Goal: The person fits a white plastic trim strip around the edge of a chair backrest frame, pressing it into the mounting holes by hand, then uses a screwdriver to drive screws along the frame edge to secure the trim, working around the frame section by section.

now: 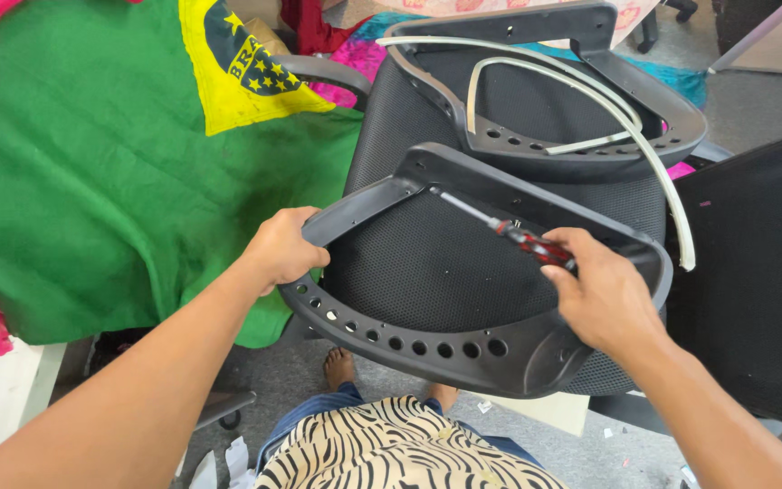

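The left hand (284, 249) grips the left edge of a grey plastic chair-back frame (427, 340), fingers closed around it. The right hand (601, 294) holds a red-handled screwdriver (509, 233), fingers closed on the handle, its tip touching the frame's upper rim. The frame rests against a black mesh chair back (427, 263). A green cloth (92, 181) lies to the left.

Chair repair workshop, informal.
Stacked black mesh chair backs (500, 272), a loose white trim strip (590, 100), more chair parts at right (753, 272), scraps littering grey floor (590, 444), cloths (92, 181) heaped alongside.
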